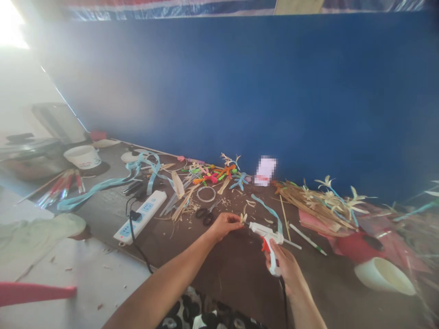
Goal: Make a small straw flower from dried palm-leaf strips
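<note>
My right hand (281, 261) is wrapped round the handle of a white hot glue gun (265, 230) with a red trigger. A glue stick (292, 244) pokes out of the gun's back end, and its nozzle points left. Between the fingertips of my left hand (224, 226) is a small pale dried-leaf flower (243, 218), pinched close to the nozzle. Whether nozzle and flower touch, I cannot tell. Black-handled scissors (206, 214) lie just beyond my left hand, beside a clear tape ring (206, 194).
A white power strip (141, 218) with a black plug lies left. Light-blue ribbon (103, 186), colourful twisted pieces (216, 176) and dried husk strips (185, 203) litter the table. Finished-looking pale flowers (338, 196) rest on husks at right, near a tipped white cup (384, 275).
</note>
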Available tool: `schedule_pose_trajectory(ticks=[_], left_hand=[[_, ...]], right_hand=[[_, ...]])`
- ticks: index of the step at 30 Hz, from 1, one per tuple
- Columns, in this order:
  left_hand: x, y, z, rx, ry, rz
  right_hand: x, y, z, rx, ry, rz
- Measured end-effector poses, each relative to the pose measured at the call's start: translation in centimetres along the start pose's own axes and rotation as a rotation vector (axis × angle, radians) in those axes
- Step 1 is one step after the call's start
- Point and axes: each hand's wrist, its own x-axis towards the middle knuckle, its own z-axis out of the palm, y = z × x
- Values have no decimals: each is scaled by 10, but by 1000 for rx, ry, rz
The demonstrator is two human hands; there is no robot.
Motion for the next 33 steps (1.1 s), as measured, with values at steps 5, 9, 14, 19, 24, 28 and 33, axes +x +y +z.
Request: schedule_pose_trajectory(ticks=[5,9,14,19,24,28,33], left_hand=[[-1,2,0,-26,-6,-13],[-1,2,0,-28,-1,-29],[-1,1,0,-52,-4,-4],[-1,1,0,-34,-7,-11],[1,1,0,17,9,0],[1,3,0,39,-15,5],[-3,5,0,25,-26,7]], right_hand=[[1,1,0,8,20,-22],[1,1,1,-19,37,-13],[0,-2,3,-29,15,-37],[-6,1,-14,29,127,-31],[-1,4,-66,155,480,-201],[10,0,-96,315,486,-200],[10,4,-116,206,323,-112]])
